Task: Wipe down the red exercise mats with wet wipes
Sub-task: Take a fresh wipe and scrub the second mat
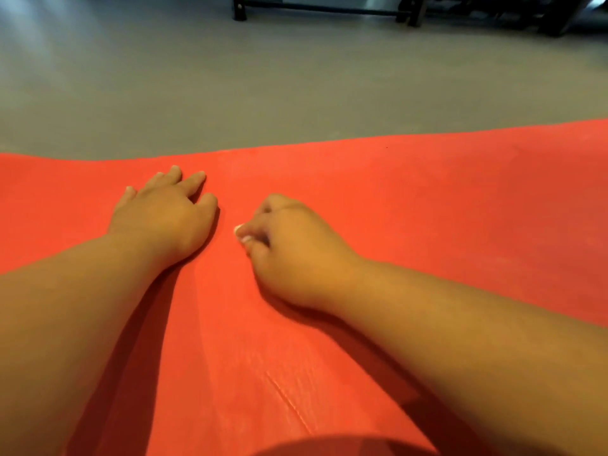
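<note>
red mat (pixel 427 192) under left hand (pixel 164 212), flat, grip open, at ten o'clock from right hand (pixel 292 248), grip curled; cannot tell if it holds anything.

We're in a gym or exercise room here: a wide red mat (pixel 394 199) spread flat on a smooth grey floor (pixel 263 77), and at the far end the black metal frame (pixel 322 9) of some equipment stands on that floor.
</note>
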### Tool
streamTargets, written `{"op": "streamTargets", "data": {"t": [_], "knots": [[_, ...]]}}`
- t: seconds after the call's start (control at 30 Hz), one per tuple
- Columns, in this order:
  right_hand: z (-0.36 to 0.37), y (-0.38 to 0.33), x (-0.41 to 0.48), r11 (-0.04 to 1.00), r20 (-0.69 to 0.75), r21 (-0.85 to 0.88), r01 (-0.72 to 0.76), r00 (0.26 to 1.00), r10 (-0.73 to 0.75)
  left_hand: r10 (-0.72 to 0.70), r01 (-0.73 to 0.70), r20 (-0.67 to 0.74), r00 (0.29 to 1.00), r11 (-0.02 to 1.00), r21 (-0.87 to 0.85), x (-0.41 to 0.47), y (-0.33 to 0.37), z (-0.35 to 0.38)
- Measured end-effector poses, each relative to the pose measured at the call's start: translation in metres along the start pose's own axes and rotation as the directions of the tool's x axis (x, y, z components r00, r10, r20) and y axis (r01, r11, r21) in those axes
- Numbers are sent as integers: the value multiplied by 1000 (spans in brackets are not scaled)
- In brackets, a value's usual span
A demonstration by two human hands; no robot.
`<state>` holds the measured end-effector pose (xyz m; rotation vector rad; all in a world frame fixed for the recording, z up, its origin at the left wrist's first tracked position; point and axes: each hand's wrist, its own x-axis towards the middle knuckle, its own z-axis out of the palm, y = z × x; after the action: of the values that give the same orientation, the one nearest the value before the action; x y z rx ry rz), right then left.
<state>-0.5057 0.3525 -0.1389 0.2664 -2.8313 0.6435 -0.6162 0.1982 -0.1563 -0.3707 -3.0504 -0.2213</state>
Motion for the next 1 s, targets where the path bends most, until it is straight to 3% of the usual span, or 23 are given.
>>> {"op": "streamTargets", "data": {"t": [0.07, 0.1, 0.17, 0.23, 0.27, 0.33, 0.4, 0.47, 0.5, 0.57, 0.63, 0.67, 0.7, 0.77, 0.83, 0.9, 0.93, 1.0], "knots": [[-9, 12, 3, 997, 18, 29, 65, 998, -65, 3, -3, -3, 1000, 1000, -12, 4, -1, 0], [-17, 29, 10, 1000, 4, -13, 8, 1000, -8, 2, -2, -3, 1000, 1000, -20, 4, -2, 0], [-37, 75, 27, 947, -85, -170, -273, 961, 262, 7, -7, -5, 1000, 999, -45, 3, -2, 0], [-51, 105, 45, 782, -204, -268, -563, 827, 525, -5, 2, -39, 999, 997, -80, 3, 0, -1], [-49, 102, 55, 741, -222, -309, -597, 802, 554, -38, 31, -69, 997, 995, -99, 2, 1, -1], [-23, 73, 76, 826, -150, -300, -477, 879, 453, -132, 116, -125, 983, 985, -125, 2, 2, -4], [7, 34, 86, 960, -26, -202, -192, 981, 191, -189, 171, -134, 973, 976, -133, 3, 1, -6], [12, 20, 85, 992, 59, -126, -5, 998, 12, -189, 172, -132, 973, 977, -126, 1, 1, -6], [2, 32, 88, 989, 75, -144, -10, 997, 21, -183, 166, -136, 974, 978, -127, 1, 2, -7], [-21, 73, 94, 930, 25, -314, -191, 978, 209, -179, 162, -143, 973, 979, -124, 0, 3, -7], [-42, 106, 89, 735, -141, -480, -479, 869, 474, -180, 163, -142, 973, 979, -125, 1, 3, -6], [-43, 109, 90, 660, -183, -521, -542, 825, 534, -184, 167, -142, 972, 978, -126, 1, 3, -5], [-35, 103, 96, 660, -184, -535, -527, 836, 517, -188, 170, -144, 972, 977, -128, 0, 4, -4], [-9, 74, 115, 806, -116, -436, -400, 913, 390, -180, 161, -153, 972, 979, -127, -1, 6, -4], [16, 43, 124, 951, -3, -280, -134, 990, 139, -171, 152, -152, 974, 980, -129, -3, 4, -5], [19, 32, 123, 973, 69, -219, 73, 996, -60, -158, 139, -146, 977, 982, -129, -5, 2, -5], [12, 42, 123, 964, 73, -256, 67, 996, -50, -147, 129, -139, 979, 983, -127, -6, 2, -5], [-10, 77, 121, 892, 11, -425, -154, 984, 176, -133, 117, -123, 984, 985, -127, -6, 0, -5]]}}
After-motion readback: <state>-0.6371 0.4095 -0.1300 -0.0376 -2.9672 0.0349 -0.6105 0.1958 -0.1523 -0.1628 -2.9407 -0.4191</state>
